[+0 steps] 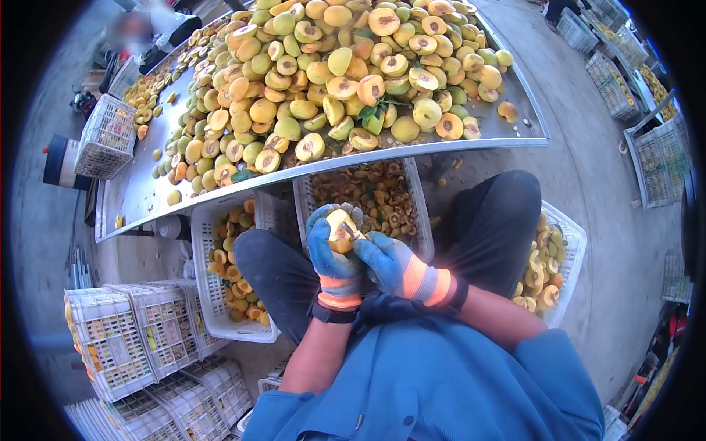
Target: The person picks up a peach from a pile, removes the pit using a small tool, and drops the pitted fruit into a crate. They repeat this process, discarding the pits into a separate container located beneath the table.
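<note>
My left hand (331, 246), in a blue and orange work glove, is wrapped round a halved yellow peach (340, 229) with its cut face up. My right hand (388, 259), gloved alike, is closed against the peach's right side. A narrow dark tip shows at the cut flesh by the right fingers; what they grip is mostly hidden. Both hands are above my lap, in front of a white crate (421, 209) of brownish peach scraps under the table edge. Beyond them, a large heap of halved peaches (316, 81) lies on a metal-topped table (518, 121).
Beside my left knee is a white crate (213, 320) of peach halves; another crate (577, 253) of them stands to my right. Stacked crates (114, 338) stand at lower left. A basket (107, 136) sits at the table's left end. Another person (158, 26) is at far left.
</note>
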`<state>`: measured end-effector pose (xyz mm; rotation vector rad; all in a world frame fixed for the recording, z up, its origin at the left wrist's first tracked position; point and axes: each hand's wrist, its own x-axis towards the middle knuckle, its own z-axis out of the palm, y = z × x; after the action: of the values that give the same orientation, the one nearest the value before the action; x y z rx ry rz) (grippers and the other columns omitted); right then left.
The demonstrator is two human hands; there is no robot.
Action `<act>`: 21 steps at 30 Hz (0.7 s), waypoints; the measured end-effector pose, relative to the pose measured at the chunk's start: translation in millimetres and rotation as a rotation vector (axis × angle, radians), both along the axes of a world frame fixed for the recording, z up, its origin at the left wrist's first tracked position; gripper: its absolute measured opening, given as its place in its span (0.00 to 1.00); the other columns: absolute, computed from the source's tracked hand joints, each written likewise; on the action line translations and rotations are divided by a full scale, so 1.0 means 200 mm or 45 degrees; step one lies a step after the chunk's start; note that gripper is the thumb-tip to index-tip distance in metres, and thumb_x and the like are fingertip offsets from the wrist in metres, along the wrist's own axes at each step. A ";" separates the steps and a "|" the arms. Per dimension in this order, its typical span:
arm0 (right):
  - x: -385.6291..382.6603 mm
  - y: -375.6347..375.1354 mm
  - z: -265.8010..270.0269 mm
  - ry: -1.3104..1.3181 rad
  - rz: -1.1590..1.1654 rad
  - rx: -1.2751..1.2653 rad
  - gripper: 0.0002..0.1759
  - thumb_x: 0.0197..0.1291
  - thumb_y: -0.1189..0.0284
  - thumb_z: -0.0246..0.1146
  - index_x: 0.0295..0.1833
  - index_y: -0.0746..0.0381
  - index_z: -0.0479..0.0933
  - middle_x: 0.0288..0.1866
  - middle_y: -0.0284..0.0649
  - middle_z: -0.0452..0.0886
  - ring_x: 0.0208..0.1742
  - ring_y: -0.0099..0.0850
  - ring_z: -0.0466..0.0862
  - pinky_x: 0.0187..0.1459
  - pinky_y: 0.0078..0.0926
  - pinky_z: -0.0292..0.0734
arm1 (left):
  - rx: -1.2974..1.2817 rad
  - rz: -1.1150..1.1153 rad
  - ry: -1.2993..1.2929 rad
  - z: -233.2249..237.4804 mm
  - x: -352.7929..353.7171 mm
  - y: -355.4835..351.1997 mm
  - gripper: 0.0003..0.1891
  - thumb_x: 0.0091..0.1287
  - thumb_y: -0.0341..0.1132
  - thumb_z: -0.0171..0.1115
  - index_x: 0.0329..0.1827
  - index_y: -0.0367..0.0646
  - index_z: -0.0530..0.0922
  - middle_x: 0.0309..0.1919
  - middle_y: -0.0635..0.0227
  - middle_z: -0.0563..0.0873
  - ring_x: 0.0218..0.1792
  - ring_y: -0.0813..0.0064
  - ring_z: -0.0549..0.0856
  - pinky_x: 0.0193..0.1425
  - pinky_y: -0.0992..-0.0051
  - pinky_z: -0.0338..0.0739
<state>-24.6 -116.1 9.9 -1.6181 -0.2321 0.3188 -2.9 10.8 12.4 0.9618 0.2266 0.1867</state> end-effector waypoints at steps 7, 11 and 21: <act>0.03 -0.05 0.08 0.224 0.036 0.104 0.14 0.82 0.63 0.58 0.54 0.63 0.82 0.37 0.36 0.82 0.37 0.24 0.80 0.39 0.26 0.78 | -0.123 -0.030 -0.079 -0.05 0.01 0.00 0.17 0.79 0.42 0.52 0.60 0.40 0.77 0.55 0.54 0.86 0.57 0.58 0.87 0.70 0.57 0.83; -0.02 0.01 0.04 0.110 -0.095 0.362 0.14 0.83 0.63 0.57 0.54 0.61 0.82 0.40 0.32 0.81 0.39 0.20 0.79 0.39 0.20 0.76 | -0.258 -0.057 -0.041 0.00 0.03 -0.02 0.18 0.77 0.43 0.54 0.61 0.40 0.77 0.55 0.52 0.86 0.57 0.55 0.87 0.70 0.55 0.83; -0.01 -0.05 -0.03 -0.642 0.081 -0.214 0.26 0.59 0.82 0.65 0.65 0.74 0.75 0.47 0.58 0.81 0.42 0.54 0.84 0.43 0.45 0.83 | -0.139 -0.042 0.028 -0.01 0.01 -0.04 0.19 0.78 0.45 0.51 0.59 0.39 0.79 0.49 0.54 0.87 0.52 0.57 0.88 0.64 0.59 0.85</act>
<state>-26.3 -125.3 4.8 -1.8415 -0.6550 -0.0301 -0.5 3.7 11.3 0.8592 0.2384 0.1323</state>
